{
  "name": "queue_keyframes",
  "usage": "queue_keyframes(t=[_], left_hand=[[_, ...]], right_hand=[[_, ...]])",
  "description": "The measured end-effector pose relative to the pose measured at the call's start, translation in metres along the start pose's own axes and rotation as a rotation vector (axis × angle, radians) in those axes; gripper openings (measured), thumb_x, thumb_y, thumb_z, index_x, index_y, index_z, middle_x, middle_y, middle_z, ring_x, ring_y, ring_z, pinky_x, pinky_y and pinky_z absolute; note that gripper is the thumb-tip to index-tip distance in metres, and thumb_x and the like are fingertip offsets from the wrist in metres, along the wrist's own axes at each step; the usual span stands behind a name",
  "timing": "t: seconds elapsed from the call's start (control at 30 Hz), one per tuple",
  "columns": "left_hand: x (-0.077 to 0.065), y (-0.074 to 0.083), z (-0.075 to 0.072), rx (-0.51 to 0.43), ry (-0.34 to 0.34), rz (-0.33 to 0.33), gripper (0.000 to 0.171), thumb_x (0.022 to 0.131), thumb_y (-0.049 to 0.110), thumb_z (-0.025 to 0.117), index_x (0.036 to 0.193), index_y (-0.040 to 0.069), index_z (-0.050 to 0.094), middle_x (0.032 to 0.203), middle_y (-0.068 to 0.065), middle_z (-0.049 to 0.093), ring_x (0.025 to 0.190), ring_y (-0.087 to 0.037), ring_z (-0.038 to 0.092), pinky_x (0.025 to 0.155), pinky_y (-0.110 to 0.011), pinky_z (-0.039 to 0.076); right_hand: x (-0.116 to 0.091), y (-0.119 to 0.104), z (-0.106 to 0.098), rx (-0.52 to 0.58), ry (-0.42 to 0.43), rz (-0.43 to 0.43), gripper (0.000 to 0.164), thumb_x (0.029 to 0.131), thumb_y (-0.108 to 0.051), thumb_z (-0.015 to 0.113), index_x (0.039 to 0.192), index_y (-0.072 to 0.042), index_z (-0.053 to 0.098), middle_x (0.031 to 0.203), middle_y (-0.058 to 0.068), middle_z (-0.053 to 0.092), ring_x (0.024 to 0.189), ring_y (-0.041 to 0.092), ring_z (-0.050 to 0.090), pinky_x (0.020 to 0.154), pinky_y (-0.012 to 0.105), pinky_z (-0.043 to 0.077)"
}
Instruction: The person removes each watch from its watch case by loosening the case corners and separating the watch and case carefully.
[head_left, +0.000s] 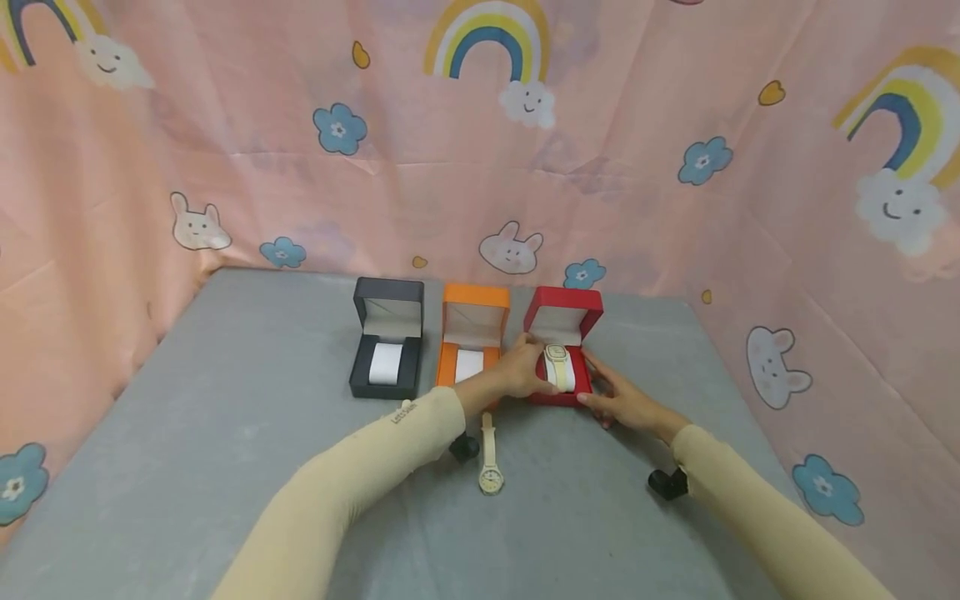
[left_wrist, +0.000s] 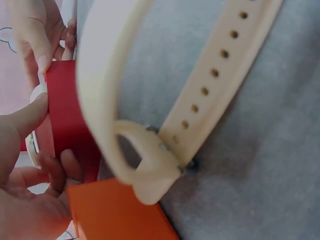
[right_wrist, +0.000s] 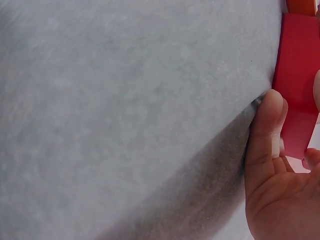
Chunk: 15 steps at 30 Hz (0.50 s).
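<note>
An open red watch box (head_left: 553, 400) stands at the right of a row of boxes. A cream watch (head_left: 557, 354) with a squarish face sits on its white cushion. My left hand (head_left: 521, 371) holds the box's left side, with the thumb at the front edge by the watch strap. From the right, my right hand (head_left: 630, 406) grips the same box, its thumb at the front corner and fingers along the side. The right wrist view shows that thumb (right_wrist: 270, 112) against the red front. Parts of the left fingers (left_wrist: 62, 167) are hidden.
An open orange box (head_left: 447, 367) and an open black box (head_left: 384, 392) stand to the left, each with a white cushion. A second cream watch (head_left: 491, 467) with a round face lies on the grey table (head_left: 225, 433). Behind hangs a pink patterned cloth (head_left: 420, 200).
</note>
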<state>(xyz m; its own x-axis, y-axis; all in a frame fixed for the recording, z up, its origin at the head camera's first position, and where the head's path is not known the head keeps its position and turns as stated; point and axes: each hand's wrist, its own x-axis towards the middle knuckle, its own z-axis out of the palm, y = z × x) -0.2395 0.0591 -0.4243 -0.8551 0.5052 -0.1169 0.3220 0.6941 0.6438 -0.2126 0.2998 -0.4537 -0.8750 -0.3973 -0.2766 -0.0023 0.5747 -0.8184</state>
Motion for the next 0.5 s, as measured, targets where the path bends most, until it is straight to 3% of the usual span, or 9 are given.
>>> queue_keyframes(t=[0.3,0.5], left_hand=[[-0.0030,0.0032,-0.0009,0.056,0.001,-0.022,0.077,0.089,0.031,0.078,0.153,0.011,0.042,0.153,-0.011,0.037,0.125,-0.024,0.052,0.107,-0.036,0.050],[-0.0048,0.0043,0.0023,0.113,0.046,-0.008,0.077,0.089,0.034,0.079,0.151,0.013,0.039,0.147,-0.009,0.046,0.122,-0.023,0.056,0.107,-0.039,0.050]], right_hand=[[-0.0005,-0.0016,-0.0014,-0.012,0.001,0.023,0.092,0.099,-0.027,0.066,0.165,-0.023,0.001,0.149,0.029,0.029,0.077,0.023,0.058,0.064,0.034,0.057],[-0.0004,-0.0016,0.0001,-0.017,-0.007,0.022,0.092,0.100,-0.028,0.065,0.164,-0.022,-0.001,0.149,0.029,0.028,0.078,0.023,0.058,0.065,0.034,0.057]])
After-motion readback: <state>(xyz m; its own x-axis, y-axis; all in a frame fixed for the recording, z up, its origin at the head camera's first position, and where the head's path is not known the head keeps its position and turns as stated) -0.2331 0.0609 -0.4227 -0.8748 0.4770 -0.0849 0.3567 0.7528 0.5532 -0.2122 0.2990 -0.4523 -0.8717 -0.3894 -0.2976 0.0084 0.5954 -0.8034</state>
